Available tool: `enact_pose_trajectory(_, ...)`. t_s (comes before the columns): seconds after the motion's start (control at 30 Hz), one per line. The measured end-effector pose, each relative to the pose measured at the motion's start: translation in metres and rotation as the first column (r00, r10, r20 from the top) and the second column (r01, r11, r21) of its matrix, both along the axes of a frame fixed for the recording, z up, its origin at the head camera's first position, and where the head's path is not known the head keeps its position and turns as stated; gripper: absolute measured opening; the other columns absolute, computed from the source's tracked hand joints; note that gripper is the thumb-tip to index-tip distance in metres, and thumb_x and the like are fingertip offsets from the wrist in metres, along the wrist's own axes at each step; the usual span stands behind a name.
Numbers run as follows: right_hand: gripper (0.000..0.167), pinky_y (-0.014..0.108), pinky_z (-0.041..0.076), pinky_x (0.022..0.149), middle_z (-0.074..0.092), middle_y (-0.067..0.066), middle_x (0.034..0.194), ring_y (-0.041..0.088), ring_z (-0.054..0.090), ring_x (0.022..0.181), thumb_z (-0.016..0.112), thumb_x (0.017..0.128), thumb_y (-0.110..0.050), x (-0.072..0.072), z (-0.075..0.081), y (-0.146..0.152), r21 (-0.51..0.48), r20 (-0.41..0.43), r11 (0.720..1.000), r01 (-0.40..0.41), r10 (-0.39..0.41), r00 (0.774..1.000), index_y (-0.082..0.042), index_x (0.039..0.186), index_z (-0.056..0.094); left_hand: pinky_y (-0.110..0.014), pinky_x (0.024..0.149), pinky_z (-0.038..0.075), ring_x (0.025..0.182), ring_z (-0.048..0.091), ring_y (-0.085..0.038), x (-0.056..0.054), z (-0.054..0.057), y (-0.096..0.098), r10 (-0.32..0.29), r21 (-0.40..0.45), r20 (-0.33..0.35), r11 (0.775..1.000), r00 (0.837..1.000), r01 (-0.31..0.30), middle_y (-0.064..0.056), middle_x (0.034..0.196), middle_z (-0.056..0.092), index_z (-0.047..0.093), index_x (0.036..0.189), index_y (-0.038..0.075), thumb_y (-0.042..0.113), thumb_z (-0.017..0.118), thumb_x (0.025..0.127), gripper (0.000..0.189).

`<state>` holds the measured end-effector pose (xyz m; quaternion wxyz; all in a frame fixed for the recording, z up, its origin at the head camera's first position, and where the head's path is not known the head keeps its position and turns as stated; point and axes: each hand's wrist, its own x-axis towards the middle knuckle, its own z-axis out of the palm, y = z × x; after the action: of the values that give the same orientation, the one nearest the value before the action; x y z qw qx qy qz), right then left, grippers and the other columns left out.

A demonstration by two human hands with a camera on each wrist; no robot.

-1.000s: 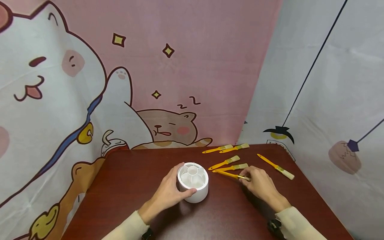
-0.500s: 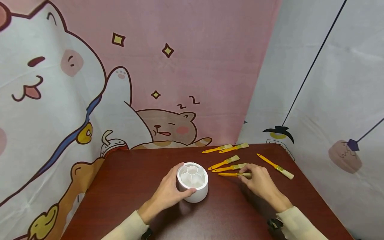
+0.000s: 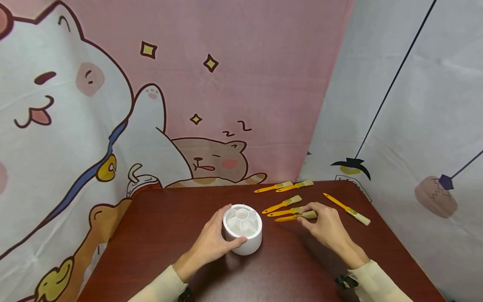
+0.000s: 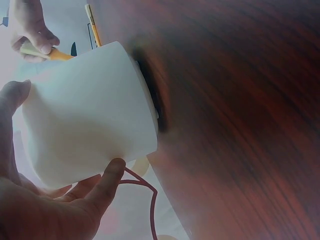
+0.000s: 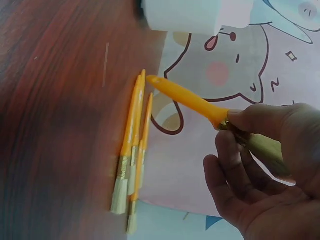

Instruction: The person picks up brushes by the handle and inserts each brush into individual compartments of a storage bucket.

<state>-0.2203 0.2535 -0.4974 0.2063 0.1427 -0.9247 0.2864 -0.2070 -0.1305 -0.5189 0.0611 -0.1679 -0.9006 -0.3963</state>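
Observation:
My left hand (image 3: 211,242) grips a white round holder (image 3: 247,246) from its left side, thumb at the front and fingers behind. Thin walls split the holder's inside into several compartments round a central ring, with no brush standing in them. Right of it, my right hand (image 3: 327,224) pinches a paintbrush (image 3: 285,218) between thumb and fingertips at the metal band. The right wrist view shows its yellow handle (image 5: 187,97) pointing away from the palm and the pale bristles (image 5: 267,151) beside the palm. This brush is raised off the table.
Several more yellow-handled paintbrushes lie on the dark red-brown table: two near the held one (image 3: 281,204), two at the back edge (image 3: 273,187), and one at the right (image 3: 346,209). A cartoon-printed cloth (image 3: 264,84) hangs behind the table.
The pinched paintbrush has turned: its handle tip has shifted slightly right, and its bristles now show beyond my right fingers. My left hand and the holder have stayed put.

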Motion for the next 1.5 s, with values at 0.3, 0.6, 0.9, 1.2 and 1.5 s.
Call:
enact_pose_trajectory(0.3, 0.028, 0.037, 0.063, 0.078, 0.086, -0.001, 0.106, 0.023, 0.081, 0.091, 0.103, 0.088, -0.010, 0.005, 0.008, -0.005, -0.016, -0.054, 1.000, -0.003, 0.002, 0.999, -0.017, 0.108, 0.085, -0.060, 0.118, 0.059, 0.143, 0.071, -0.029, 0.002, -0.002, 0.001, 0.003, 0.014, -0.004, 1.000, 1.000, -0.003, -0.008, 0.161, 0.067, 0.047, 0.174, 0.018, 0.062, 0.102, 0.083, 0.115)
enact_pose_trajectory(0.6, 0.029, 0.033, 0.061, 0.077, 0.084, -0.009, 0.101, 0.015, 0.078, 0.088, 0.104, 0.087, -0.012, 0.011, 0.013, -0.008, -0.048, -0.057, 0.999, -0.005, 0.002, 0.998, -0.022, 0.107, 0.085, -0.058, 0.118, 0.059, 0.142, 0.071, -0.026, 0.004, -0.003, 0.001, 0.002, 0.018, -0.004, 1.000, 1.000, -0.002, -0.006, 0.159, 0.068, 0.048, 0.174, 0.018, 0.060, 0.103, 0.082, 0.114)
enact_pose_trajectory(0.9, 0.030, 0.030, 0.061, 0.076, 0.084, -0.012, 0.100, 0.015, 0.078, 0.086, 0.104, 0.088, -0.012, 0.014, 0.019, -0.012, -0.090, -0.072, 0.996, -0.029, 0.022, 0.997, -0.024, 0.109, 0.086, -0.058, 0.120, 0.058, 0.143, 0.071, -0.028, 0.002, -0.002, 0.002, 0.002, 0.019, -0.012, 1.000, 1.000, -0.002, -0.008, 0.161, 0.067, 0.048, 0.174, 0.016, 0.059, 0.104, 0.082, 0.115)
enact_pose_trajectory(1.2, 0.031, 0.032, 0.064, 0.079, 0.085, -0.014, 0.098, 0.014, 0.081, 0.088, 0.105, 0.087, -0.012, 0.016, 0.025, -0.016, -0.114, -0.117, 0.992, -0.048, 0.035, 0.993, -0.024, 0.109, 0.086, -0.058, 0.120, 0.058, 0.143, 0.071, -0.027, 0.002, -0.002, 0.003, 0.003, 0.023, -0.013, 1.000, 1.000, -0.003, -0.007, 0.160, 0.067, 0.047, 0.174, 0.017, 0.059, 0.104, 0.083, 0.115)
enact_pose_trajectory(1.5, 0.033, 0.011, 0.054, 0.084, 0.085, -0.015, 0.099, 0.010, 0.080, 0.089, 0.105, 0.086, -0.011, 0.018, 0.030, -0.019, -0.137, -0.158, 0.988, -0.071, 0.048, 0.986, -0.025, 0.109, 0.085, -0.057, 0.120, 0.059, 0.142, 0.071, -0.025, 0.001, -0.003, 0.003, 0.005, 0.019, -0.022, 1.000, 1.000, -0.005, -0.005, 0.159, 0.068, 0.047, 0.174, 0.018, 0.060, 0.103, 0.083, 0.115)
